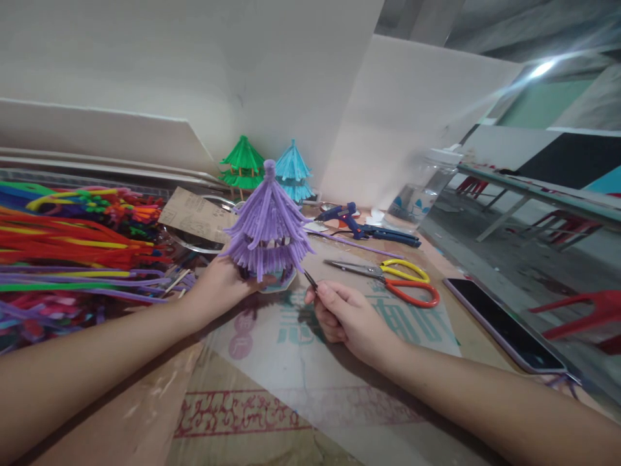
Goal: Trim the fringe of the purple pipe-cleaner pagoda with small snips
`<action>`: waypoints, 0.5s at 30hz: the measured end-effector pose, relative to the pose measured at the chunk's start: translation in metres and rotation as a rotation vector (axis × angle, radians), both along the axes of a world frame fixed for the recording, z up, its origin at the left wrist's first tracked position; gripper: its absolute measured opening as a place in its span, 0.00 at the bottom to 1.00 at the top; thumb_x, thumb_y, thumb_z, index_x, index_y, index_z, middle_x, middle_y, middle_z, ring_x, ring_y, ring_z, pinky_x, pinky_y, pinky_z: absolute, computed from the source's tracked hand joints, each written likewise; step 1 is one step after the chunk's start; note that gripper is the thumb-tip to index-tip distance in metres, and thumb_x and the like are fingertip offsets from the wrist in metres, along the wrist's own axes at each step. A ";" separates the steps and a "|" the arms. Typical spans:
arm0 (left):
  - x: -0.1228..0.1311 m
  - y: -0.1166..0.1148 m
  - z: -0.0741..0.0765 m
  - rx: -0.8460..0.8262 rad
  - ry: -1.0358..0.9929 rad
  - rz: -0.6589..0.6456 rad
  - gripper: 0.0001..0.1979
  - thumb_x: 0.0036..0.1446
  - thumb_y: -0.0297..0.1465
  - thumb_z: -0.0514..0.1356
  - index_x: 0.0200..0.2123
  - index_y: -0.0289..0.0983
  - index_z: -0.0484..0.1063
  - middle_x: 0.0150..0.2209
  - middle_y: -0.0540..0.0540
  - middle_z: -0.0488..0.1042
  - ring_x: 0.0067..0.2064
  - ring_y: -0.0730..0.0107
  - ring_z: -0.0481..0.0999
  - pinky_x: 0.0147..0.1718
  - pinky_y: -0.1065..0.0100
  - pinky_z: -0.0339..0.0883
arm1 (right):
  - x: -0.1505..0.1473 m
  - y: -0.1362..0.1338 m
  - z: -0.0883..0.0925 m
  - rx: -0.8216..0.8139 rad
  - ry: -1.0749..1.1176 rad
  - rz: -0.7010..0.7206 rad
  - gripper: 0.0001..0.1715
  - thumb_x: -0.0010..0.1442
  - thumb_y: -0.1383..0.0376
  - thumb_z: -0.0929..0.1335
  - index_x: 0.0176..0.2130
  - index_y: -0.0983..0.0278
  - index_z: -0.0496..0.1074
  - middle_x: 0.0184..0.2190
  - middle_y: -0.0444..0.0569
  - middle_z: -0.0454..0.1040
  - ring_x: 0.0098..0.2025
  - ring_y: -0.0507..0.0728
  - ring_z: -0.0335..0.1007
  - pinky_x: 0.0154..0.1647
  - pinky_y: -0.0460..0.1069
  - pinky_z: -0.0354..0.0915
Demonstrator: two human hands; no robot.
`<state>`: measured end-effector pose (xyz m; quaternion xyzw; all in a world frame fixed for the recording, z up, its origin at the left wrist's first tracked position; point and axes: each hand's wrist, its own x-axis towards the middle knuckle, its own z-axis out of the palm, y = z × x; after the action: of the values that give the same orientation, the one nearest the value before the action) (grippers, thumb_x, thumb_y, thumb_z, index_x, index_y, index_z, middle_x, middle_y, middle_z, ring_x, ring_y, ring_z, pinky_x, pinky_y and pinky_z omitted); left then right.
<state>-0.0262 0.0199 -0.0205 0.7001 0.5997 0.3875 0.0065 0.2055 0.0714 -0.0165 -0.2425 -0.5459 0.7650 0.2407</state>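
A purple two-tiered pavilion model (270,223), its roofs made of fuzzy pipe cleaners, stands upright in the middle of the view. My left hand (227,279) is closed on its lower left side, the fingers partly hidden behind and under the roof. Dark, thin-tipped tweezers (311,281) are pinched in my right hand (343,315), just right of the lower roof. Their tips are close to a purple strand; I cannot tell whether they touch it. Behind the purple model are a green pavilion (243,158) and a light blue one (293,169).
Bundles of coloured pipe cleaners (68,236) lie left, beside cardboard (196,215) on a metal dish. To the right are scissors (407,281), a blue glue gun (342,217), pliers (392,234), a plastic jar (420,188) and a phone (504,323). A white board (272,71) rises behind.
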 end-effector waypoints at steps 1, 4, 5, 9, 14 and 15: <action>0.000 0.000 0.000 0.002 0.003 0.002 0.20 0.58 0.49 0.58 0.37 0.38 0.78 0.40 0.43 0.80 0.47 0.53 0.78 0.55 0.55 0.68 | 0.000 0.000 0.000 0.003 -0.001 0.000 0.32 0.45 0.41 0.74 0.30 0.64 0.68 0.13 0.32 0.53 0.14 0.43 0.38 0.14 0.42 0.35; -0.001 0.000 -0.002 -0.007 0.015 0.026 0.22 0.57 0.50 0.58 0.41 0.38 0.78 0.41 0.43 0.80 0.47 0.53 0.78 0.55 0.54 0.68 | 0.000 -0.001 0.001 0.004 -0.001 -0.005 0.32 0.45 0.41 0.75 0.30 0.64 0.68 0.13 0.31 0.52 0.14 0.43 0.38 0.14 0.42 0.35; -0.001 0.000 -0.002 -0.015 0.021 0.031 0.22 0.57 0.50 0.58 0.41 0.38 0.78 0.41 0.43 0.81 0.47 0.53 0.78 0.55 0.54 0.68 | 0.000 -0.001 0.001 0.001 -0.001 -0.006 0.32 0.44 0.40 0.75 0.30 0.64 0.68 0.13 0.31 0.51 0.14 0.43 0.38 0.14 0.42 0.35; -0.001 -0.001 -0.002 -0.017 0.048 0.029 0.22 0.58 0.50 0.58 0.39 0.39 0.78 0.42 0.43 0.80 0.49 0.53 0.77 0.55 0.55 0.68 | 0.000 0.001 0.001 -0.013 0.000 -0.018 0.33 0.43 0.40 0.75 0.30 0.64 0.67 0.13 0.31 0.51 0.14 0.43 0.38 0.14 0.42 0.36; 0.000 -0.002 0.000 -0.026 0.065 0.026 0.22 0.58 0.50 0.56 0.36 0.38 0.78 0.42 0.42 0.80 0.48 0.51 0.77 0.53 0.54 0.69 | 0.000 0.000 0.000 -0.010 0.004 -0.027 0.32 0.44 0.41 0.75 0.30 0.65 0.68 0.14 0.31 0.52 0.14 0.43 0.38 0.14 0.41 0.36; 0.000 -0.002 0.000 -0.030 0.061 0.026 0.22 0.58 0.50 0.56 0.36 0.38 0.78 0.42 0.42 0.80 0.48 0.52 0.77 0.53 0.54 0.69 | 0.000 0.000 0.000 -0.010 0.006 -0.026 0.32 0.44 0.41 0.75 0.30 0.65 0.68 0.13 0.31 0.52 0.14 0.43 0.38 0.14 0.41 0.36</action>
<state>-0.0258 0.0182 -0.0204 0.7037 0.6143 0.3569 -0.0064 0.2054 0.0717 -0.0165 -0.2483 -0.5382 0.7652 0.2511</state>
